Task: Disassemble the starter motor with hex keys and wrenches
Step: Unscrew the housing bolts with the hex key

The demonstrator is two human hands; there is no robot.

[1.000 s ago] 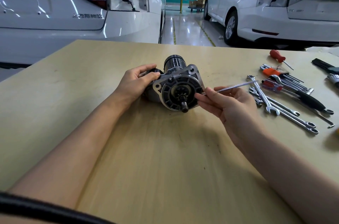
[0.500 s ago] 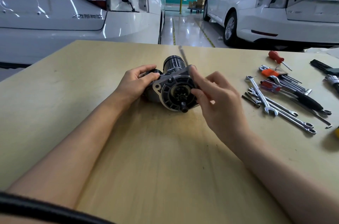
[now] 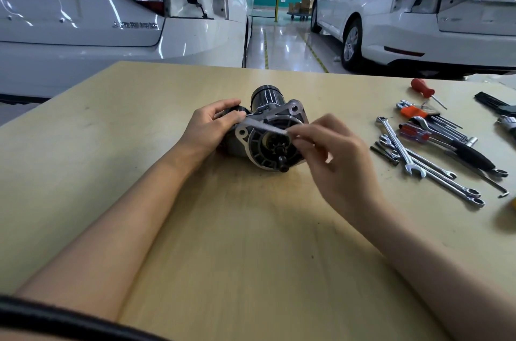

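While the left hand (image 3: 215, 124) grips the starter motor (image 3: 272, 131) on the surface (image 3: 251, 243), the right hand (image 3: 332, 156) pinches a blurred wrench (image 3: 265, 126); behind, a white car (image 3: 83, 14) reads "SUPERB".

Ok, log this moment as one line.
left hand: grips starter motor on table | right hand: pinches blurred slim metal tool across motor face | wrenches: lying to the right

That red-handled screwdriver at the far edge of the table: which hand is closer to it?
The right. The right hand is in front of the starter motor, on the side toward the red-handled screwdriver; the left hand holds the motor's far side.
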